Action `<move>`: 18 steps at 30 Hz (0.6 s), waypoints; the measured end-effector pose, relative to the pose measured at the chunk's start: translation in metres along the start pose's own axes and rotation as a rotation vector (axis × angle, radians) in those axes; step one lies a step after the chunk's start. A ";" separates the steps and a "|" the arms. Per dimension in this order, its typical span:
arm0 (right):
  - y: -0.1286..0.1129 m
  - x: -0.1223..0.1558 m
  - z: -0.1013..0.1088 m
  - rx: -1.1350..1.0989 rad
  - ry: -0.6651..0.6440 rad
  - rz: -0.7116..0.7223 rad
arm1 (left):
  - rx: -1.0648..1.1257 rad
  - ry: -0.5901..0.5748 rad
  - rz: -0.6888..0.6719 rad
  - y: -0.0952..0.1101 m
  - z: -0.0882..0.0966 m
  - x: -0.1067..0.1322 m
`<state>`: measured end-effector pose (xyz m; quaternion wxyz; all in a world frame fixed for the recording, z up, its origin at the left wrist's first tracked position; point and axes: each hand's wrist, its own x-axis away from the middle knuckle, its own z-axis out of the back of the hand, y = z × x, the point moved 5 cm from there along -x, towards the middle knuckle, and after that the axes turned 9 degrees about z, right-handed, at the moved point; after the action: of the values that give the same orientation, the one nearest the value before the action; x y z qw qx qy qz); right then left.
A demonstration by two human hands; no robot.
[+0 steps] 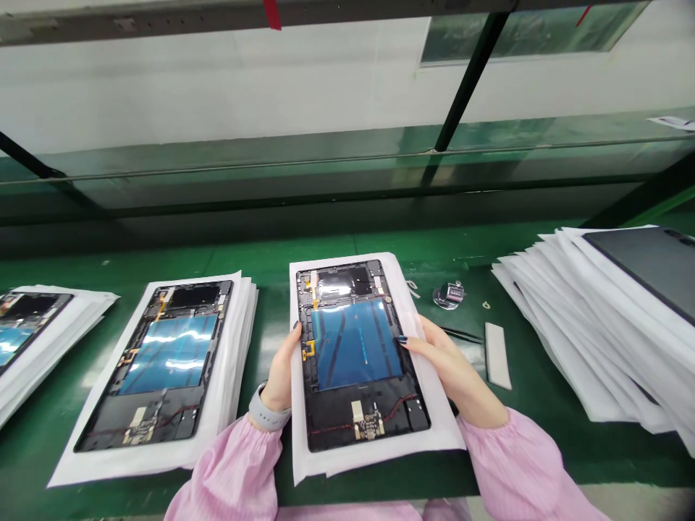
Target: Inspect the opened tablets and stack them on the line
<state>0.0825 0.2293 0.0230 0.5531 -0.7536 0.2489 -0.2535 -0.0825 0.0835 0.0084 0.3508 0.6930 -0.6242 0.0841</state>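
An opened tablet (355,344) with a blue battery, black casing and a small circuit board is held over the green bench in front of me. White paper (380,452) lies beneath it. My left hand (281,373) grips the left edge, thumb on the rim. My right hand (453,365) holds the right edge, its thumb reaching over the front near the battery; its other fingers are hidden behind. To the left, a second opened tablet (168,354) rests on a stack with white sheets. Part of a third opened tablet (32,318) shows at the far left.
On the right stands a fanned stack of white sheets (575,340) topped by a dark tablet cover (651,264). Between lie black tweezers (461,334), a pale flat bar (496,354), a small round shiny item (449,295) and tiny pieces. Behind is a glass panel with dark frame bars (472,79).
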 end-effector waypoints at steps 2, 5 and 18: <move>-0.001 -0.001 -0.002 0.027 -0.019 0.002 | -0.014 -0.011 0.004 -0.001 0.000 0.000; -0.002 -0.002 -0.002 0.109 -0.022 0.006 | -0.036 -0.048 0.014 -0.003 0.000 0.000; -0.005 -0.001 0.002 0.151 0.010 0.083 | -0.060 -0.124 0.031 -0.004 0.004 -0.001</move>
<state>0.0838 0.2324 0.0276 0.6171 -0.6974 0.2631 -0.2521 -0.0798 0.0820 0.0033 0.3307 0.6762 -0.6577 0.0276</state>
